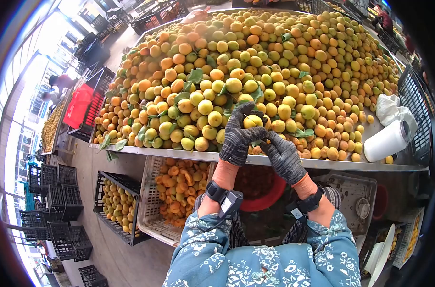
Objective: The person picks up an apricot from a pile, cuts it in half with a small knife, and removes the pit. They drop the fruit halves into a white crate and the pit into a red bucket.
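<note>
A large heap of yellow-green and orange apricots (198, 103) with some green leaves covers the metal table (179, 153). Over the table's near edge, my left hand (241, 131), in a grey knit glove, has its fingers wrapped round one yellow apricot (253, 122). Close against the fruit's right side is my right hand (282, 155), gloved alike, its fingers bent together; whatever its fingertips pinch is too small to make out. Beneath the hands, under the table edge, sits a red basin (263, 202) with dark contents.
A white crate (148, 216) of split apricots and a black crate (137, 235) of whole ones stand below at left. On the table's right lie a white container (384, 142) and a plastic bag (392, 111). Stacked black crates (62, 196) stand far left.
</note>
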### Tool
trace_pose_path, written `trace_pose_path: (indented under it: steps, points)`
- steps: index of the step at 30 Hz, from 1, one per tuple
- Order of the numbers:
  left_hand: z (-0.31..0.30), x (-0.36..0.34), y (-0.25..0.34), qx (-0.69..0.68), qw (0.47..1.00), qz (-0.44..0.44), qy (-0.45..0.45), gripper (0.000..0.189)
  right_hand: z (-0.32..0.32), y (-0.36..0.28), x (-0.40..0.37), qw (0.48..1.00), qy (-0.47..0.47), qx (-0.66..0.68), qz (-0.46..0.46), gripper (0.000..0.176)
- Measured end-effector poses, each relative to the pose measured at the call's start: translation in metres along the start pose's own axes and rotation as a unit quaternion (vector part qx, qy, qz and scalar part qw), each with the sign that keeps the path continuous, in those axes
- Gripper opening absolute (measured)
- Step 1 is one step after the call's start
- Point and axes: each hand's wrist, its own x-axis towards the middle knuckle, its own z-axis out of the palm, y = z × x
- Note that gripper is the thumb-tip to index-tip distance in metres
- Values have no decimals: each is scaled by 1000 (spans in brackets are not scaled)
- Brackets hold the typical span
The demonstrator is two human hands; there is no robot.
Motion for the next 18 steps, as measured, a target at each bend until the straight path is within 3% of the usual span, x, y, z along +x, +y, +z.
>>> trace_pose_path:
  steps: [3, 5, 6, 9, 11, 13, 14, 16, 18]
  points:
    - [4, 1, 0, -104, 994, 12, -27, 63, 2, -3, -3, 997, 41, 57, 41, 26]
    - [7, -2, -4, -287, 958, -20, -7, 59, 3, -7, -3, 993, 42, 98, 48, 26]
    - [8, -4, -4, -287, 958, -19, -7, 59, 3, -8, -3, 988, 42, 138, 55, 26]
    - [9, -10, -5, -326, 934, -129, -63, 42, 6, -7, -3, 987, 46, 146, 52, 26]
    - [6, -8, -4, -337, 930, -131, -59, 44, 6, -4, -3, 993, 36, 109, 36, 26]
    - [2, -6, 1, -307, 942, -106, -79, 51, 3, 1, -3, 997, 29, 73, 20, 25]
    - [-3, -4, 7, -307, 942, -106, -78, 51, 1, 4, -3, 999, 10, 20, -33, 25]
    - [-13, -1, 19, -5, 992, -85, -89, 69, 0, 9, -5, 996, -10, -31, -87, 25]
    - [-13, 0, 16, 39, 993, -60, -96, 68, 2, 12, -4, 996, -38, -21, -76, 26]
